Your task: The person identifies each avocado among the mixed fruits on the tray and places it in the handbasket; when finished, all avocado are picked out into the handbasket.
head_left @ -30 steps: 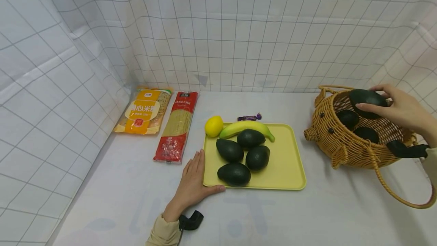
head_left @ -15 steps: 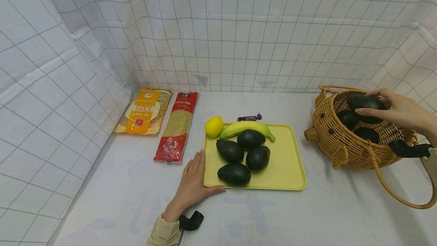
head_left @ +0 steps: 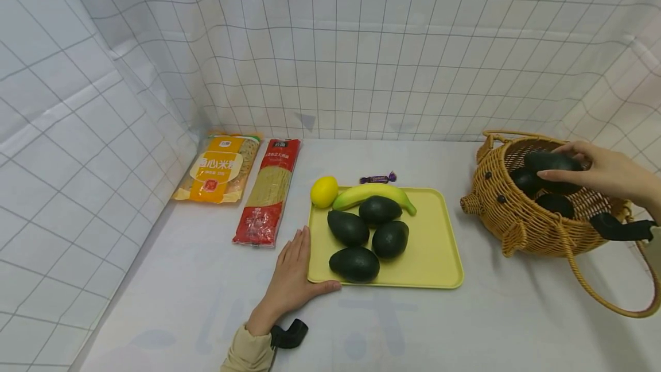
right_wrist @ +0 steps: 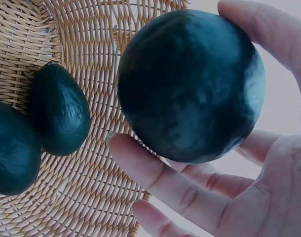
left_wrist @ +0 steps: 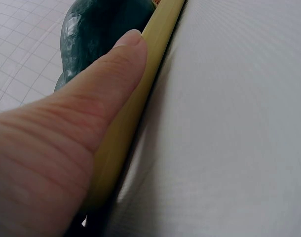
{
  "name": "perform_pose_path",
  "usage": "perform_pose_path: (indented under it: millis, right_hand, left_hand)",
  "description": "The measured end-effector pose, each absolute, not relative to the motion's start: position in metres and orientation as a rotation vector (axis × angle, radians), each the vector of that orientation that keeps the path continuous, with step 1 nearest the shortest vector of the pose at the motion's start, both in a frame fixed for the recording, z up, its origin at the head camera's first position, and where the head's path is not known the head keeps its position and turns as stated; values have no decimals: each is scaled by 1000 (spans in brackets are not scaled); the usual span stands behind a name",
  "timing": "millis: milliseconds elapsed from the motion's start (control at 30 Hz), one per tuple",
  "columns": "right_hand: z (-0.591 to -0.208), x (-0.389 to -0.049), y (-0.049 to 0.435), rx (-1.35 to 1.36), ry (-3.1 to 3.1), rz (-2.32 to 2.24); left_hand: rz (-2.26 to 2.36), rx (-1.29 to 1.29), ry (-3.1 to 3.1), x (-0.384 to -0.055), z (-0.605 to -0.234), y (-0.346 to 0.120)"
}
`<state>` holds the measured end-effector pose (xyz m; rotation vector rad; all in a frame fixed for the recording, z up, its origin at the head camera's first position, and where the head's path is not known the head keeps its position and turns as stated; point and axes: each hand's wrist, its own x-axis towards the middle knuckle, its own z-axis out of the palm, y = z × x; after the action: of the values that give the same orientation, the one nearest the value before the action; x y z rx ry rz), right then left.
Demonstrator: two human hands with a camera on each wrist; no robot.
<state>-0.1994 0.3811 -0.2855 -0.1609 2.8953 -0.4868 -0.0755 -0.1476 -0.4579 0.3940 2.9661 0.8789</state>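
Note:
My right hand (head_left: 606, 174) grips a dark green avocado (right_wrist: 190, 86) between thumb and fingers, low in the mouth of a pig-shaped wicker basket (head_left: 496, 220). Two more avocados lie inside the basket; one avocado (right_wrist: 60, 109) shows well in the right wrist view. My left hand (head_left: 289, 277) rests at the near left corner of a yellow tray (head_left: 431, 245), fingers straight along its left side. In the left wrist view the thumb (left_wrist: 111, 74) lies against the tray's edge, close to an avocado. Several avocados (head_left: 354, 264) and a banana (head_left: 369, 191) lie on the tray.
A lemon (head_left: 323, 192) sits at the tray's back left corner. Behind the tray lies a purple-wrapped candy (head_left: 378, 178). Left of it are a red noodle pack (head_left: 267, 191) and an orange food bag (head_left: 218, 168). The basket's handle (head_left: 599, 297) loops out toward the front right.
My right hand has lowered the avocado a little deeper into the basket, still gripping it. The left hand and the tray have stayed where they were.

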Motion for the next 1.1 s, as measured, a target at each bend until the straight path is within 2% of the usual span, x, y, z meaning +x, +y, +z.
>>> perform_pose_path:
  millis: [533, 700, 1100]
  right_hand:
    - [-299, -197, 391, -278, 3073, -553]
    - [-288, -186, 376, -326, 3109, -653]
    - [-288, -150, 322, -704, 3258, -668]
  left_hand:
    - [866, 392, 2962, -77, -458, -148]
    - [877, 391, 2964, -77, -458, -148]
    - [883, 396, 2968, -76, -458, -147]
